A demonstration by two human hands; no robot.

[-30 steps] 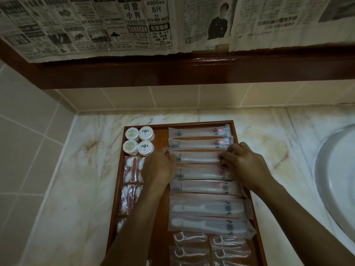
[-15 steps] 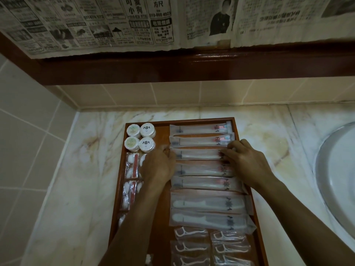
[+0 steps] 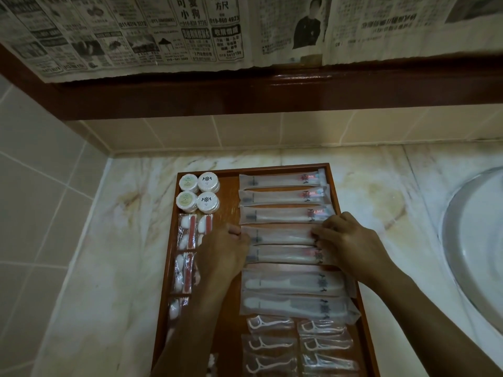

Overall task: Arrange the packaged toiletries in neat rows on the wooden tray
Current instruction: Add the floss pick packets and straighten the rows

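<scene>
A wooden tray (image 3: 333,186) lies on the marble counter, filled with packaged toiletries. Several long toothbrush packets run in a column on its right side. The fourth toothbrush packet (image 3: 283,235) is pinched at its left end by my left hand (image 3: 221,254) and at its right end by my right hand (image 3: 351,244). Below lie two comb packets (image 3: 294,284) and several floss-pick packets (image 3: 272,344). Round soap tubs (image 3: 198,192) sit in the tray's far left corner, with cotton-bud packets (image 3: 187,231) beneath them, partly hidden by my left arm.
A white sink basin (image 3: 479,246) curves in at the right. Tiled walls close the left and back of the counter (image 3: 109,268). A dark wooden ledge (image 3: 272,91) with newspaper sheets (image 3: 163,31) hangs above.
Both hands have moved down one packet, from the third toothbrush packet to the fourth. The third packet now lies uncovered and straight.
</scene>
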